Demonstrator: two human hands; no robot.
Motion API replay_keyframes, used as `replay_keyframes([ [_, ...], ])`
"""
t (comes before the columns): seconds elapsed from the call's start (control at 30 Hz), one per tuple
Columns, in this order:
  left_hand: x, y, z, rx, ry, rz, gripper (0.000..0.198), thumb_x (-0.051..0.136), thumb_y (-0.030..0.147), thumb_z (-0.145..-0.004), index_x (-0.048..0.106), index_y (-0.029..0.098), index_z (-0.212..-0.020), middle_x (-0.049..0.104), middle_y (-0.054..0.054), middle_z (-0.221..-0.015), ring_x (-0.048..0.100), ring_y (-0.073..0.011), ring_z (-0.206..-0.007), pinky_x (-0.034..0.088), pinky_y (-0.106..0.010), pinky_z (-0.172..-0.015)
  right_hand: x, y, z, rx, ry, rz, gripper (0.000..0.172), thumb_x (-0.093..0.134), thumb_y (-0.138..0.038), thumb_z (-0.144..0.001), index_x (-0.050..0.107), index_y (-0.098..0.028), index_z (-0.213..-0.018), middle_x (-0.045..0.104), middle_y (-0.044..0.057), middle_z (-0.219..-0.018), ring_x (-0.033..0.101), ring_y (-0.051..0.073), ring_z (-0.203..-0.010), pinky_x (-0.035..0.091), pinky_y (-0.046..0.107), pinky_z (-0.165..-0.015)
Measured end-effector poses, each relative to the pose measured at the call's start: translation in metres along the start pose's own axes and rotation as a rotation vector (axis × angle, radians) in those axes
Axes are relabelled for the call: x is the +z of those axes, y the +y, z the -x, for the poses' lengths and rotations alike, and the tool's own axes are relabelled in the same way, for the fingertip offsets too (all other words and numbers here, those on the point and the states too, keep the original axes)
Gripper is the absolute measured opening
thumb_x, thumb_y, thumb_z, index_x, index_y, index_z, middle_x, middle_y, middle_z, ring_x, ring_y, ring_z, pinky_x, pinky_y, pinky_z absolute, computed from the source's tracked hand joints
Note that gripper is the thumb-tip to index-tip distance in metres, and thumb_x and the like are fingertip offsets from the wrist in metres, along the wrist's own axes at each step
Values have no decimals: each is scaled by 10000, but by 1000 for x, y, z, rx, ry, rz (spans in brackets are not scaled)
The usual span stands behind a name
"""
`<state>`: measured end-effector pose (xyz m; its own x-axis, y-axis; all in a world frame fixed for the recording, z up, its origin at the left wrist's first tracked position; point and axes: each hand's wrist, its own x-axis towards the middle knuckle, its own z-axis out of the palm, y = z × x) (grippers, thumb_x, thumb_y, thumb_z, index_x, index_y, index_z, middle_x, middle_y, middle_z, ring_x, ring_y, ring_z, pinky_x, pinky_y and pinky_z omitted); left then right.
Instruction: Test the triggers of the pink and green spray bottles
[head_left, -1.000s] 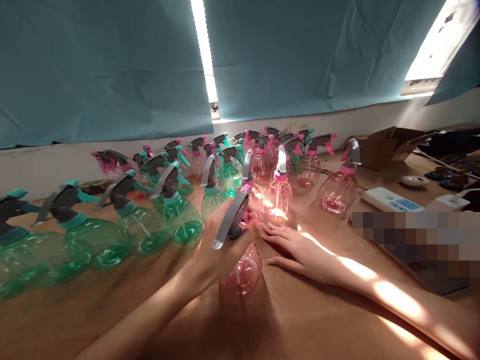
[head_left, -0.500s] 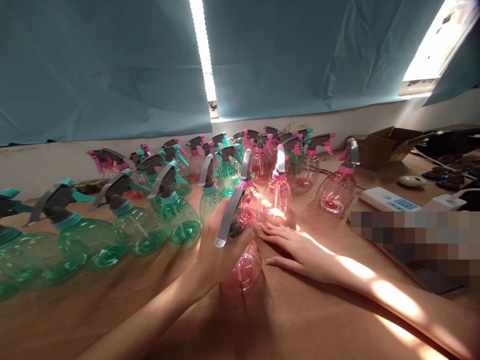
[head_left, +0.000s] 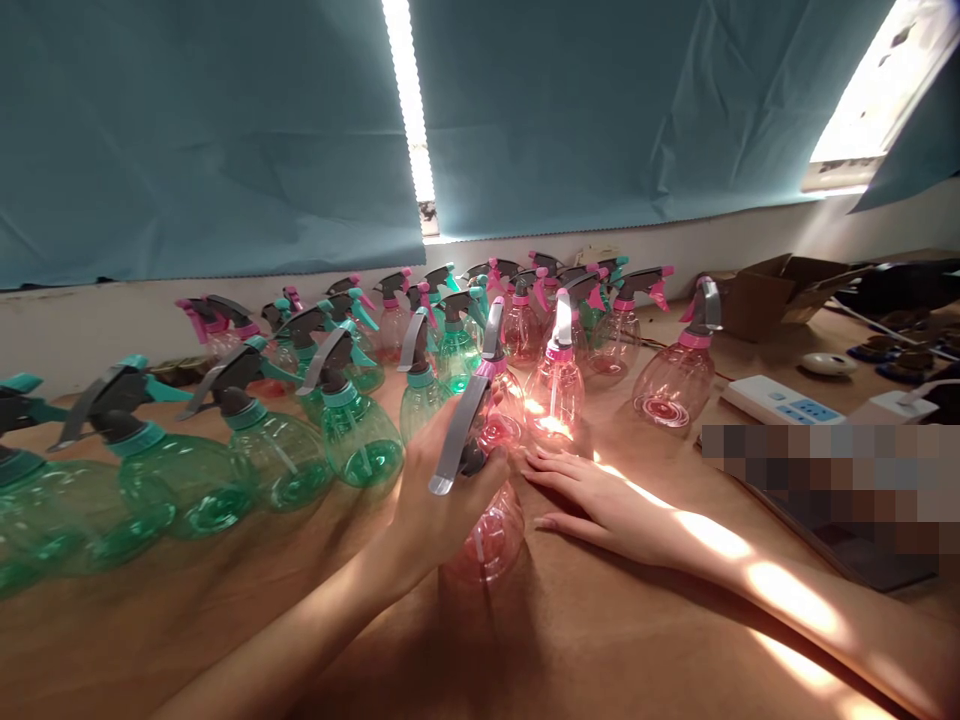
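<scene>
My left hand (head_left: 435,495) is wrapped round the neck and trigger head of a pink spray bottle (head_left: 487,535) that stands on the brown table (head_left: 570,640); its grey trigger (head_left: 456,438) sticks out past my fingers. My right hand (head_left: 600,495) lies flat on the table just right of that bottle, fingers stretched toward it and holding nothing. Close behind stand more pink spray bottles (head_left: 556,385), and green spray bottles (head_left: 358,432) run off to the left.
Several green and pink spray bottles crowd the table back to the wall under blue curtains. A white power strip (head_left: 780,397), a cardboard box (head_left: 780,290) and a dark tablet (head_left: 862,555) sit at the right.
</scene>
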<state>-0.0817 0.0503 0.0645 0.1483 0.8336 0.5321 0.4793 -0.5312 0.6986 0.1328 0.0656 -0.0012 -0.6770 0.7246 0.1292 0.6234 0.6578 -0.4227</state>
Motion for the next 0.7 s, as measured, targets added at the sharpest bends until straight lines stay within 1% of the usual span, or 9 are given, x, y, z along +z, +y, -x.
replay_keyframes([
  [0.13, -1, -1, -1, 44, 11, -16, 75, 557, 178, -766, 504, 218, -799, 479, 46, -655, 395, -107, -536, 363, -241, -511, -1, -1, 0, 4, -6, -2, 633, 463, -532, -936, 416, -160, -1446, 369, 112, -1523, 311, 285, -1426, 276, 502, -1167],
  [0.27, -1, -3, -1, 61, 2, -13, 103, 562, 158, -772, 482, 222, -783, 494, 39, -668, 397, -111, -539, 374, -255, -520, -3, -2, -1, 21, -47, 36, 651, 427, -543, -947, 401, -134, -1453, 350, 116, -1533, 300, 282, -1431, 269, 488, -1173],
  [0.4, 0, -6, 1, 31, -13, -7, 102, 554, 150, -779, 488, 223, -806, 516, 25, -719, 459, -127, -597, 403, -269, -567, -3, -2, -1, 19, -46, 37, 651, 431, -534, -949, 389, -130, -1458, 349, 122, -1533, 302, 281, -1430, 269, 488, -1174],
  [0.53, 0, -7, 0, 14, -33, 33, 147, 552, 119, -752, 476, 224, -820, 546, 5, -807, 514, -142, -678, 432, -289, -647, -1, -1, -1, 9, -23, 29, 632, 454, -522, -944, 408, -147, -1449, 368, 121, -1522, 321, 285, -1421, 285, 500, -1163],
  [0.7, 1, -7, -1, 10, -39, 62, 142, 545, 120, -744, 462, 229, -780, 501, 17, -730, 529, -161, -698, 429, -303, -667, -1, 0, 0, 0, -13, 16, 632, 463, -517, -941, 397, -156, -1456, 373, 127, -1519, 323, 287, -1420, 288, 506, -1159],
])
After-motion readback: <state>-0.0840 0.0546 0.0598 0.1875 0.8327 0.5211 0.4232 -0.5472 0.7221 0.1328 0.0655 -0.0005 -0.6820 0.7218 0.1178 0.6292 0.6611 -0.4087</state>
